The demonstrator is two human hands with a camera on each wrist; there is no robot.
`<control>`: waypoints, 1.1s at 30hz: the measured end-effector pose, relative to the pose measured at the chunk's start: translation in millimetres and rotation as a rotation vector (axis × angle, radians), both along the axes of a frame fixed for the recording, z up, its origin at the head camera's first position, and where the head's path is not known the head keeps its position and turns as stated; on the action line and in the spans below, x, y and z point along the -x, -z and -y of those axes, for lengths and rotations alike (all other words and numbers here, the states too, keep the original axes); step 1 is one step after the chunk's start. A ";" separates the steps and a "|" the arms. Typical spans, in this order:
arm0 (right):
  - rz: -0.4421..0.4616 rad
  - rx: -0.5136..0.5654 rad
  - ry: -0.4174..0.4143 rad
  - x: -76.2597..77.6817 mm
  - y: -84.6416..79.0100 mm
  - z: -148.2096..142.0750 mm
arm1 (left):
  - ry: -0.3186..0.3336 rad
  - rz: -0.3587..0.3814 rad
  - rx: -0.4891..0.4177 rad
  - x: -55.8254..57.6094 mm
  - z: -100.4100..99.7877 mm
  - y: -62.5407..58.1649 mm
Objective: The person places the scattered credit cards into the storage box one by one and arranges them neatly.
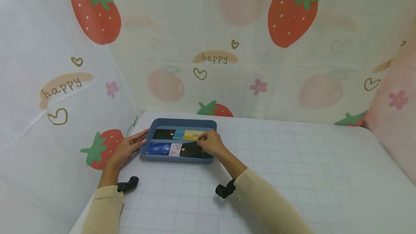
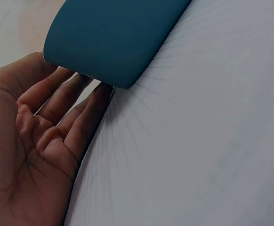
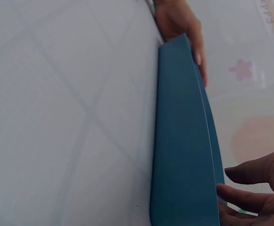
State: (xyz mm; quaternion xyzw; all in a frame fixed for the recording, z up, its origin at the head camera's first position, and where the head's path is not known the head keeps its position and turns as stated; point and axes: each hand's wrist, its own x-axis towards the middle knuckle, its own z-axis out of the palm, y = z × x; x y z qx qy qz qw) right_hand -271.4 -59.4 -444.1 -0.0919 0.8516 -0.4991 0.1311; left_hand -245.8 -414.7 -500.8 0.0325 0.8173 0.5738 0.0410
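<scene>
A blue-grey tray point(image 1: 182, 160) stands on the table with two rows of cards in it. In the back row lie a black card point(image 1: 162, 134), a light-blue card point(image 1: 178, 134) and a yellow card point(image 1: 191, 135). The front row has a blue VIP card point(image 1: 158, 148), a pale patterned card point(image 1: 175, 149) and another black card point(image 1: 190, 149). My right hand point(image 1: 212, 143) reaches over the tray's right side, fingers curled at this front black card's right end, which they partly cover. My left hand point(image 1: 128, 149) touches the tray's left side with fairly straight fingers point(image 2: 61, 101).
The white table point(image 1: 279, 176) has a faint grid and extends to the right of the tray. A strawberry-printed sheet point(image 1: 243, 39) rises behind and at the left. Black wrist cameras point(image 1: 225, 189) sit at both sleeve cuffs.
</scene>
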 end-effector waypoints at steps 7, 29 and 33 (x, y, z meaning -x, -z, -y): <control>0.006 -0.049 -0.006 -1.3 -4.1 1.1 | -0.002 0.003 0.001 -0.3 0.1 -0.3; -0.001 -0.140 -0.026 -1.4 -5.7 1.6 | 0.006 0.003 -0.029 -1.2 -0.3 -2.1; 0.006 -0.142 -0.025 -2.2 -7.5 1.7 | 0.005 0.002 -0.016 -0.6 -0.3 -1.8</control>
